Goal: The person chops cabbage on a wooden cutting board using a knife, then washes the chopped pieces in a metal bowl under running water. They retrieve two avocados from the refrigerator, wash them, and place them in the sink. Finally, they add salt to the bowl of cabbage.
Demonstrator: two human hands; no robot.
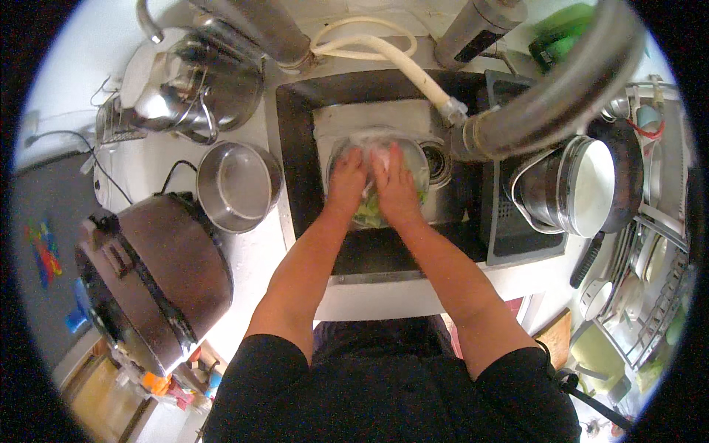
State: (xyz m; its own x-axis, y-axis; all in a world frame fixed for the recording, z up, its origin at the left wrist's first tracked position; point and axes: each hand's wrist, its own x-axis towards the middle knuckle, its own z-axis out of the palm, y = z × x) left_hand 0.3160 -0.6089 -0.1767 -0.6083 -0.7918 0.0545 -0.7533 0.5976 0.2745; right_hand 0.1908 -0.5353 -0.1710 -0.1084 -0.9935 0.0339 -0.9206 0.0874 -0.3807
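Both hands are together over a round see-through bowl point(419, 160) that stands in the sink point(382, 252). My left hand point(349, 177) is at the bowl's left half, its fingers at or in the cloudy water. Beside it my right hand point(394, 180) reaches in with fingers slightly apart. Green leafy vegetables point(368, 213) show between and below the wrists. Whether either hand grips any leaves is hidden by the water and blur. A cream hose point(410, 66) ends above the sink, to the upper right of the bowl. The drain point(436, 162) lies just right of the bowl.
Left of the sink stand an open metal pot point(238, 185), a shiny steel kettle point(221, 88) and a large dark cooker point(160, 266). A grey draining tray point(501, 243) sits at the sink's right side, near a steel pot point(548, 185). A thick pipe point(543, 122) arches over the right side.
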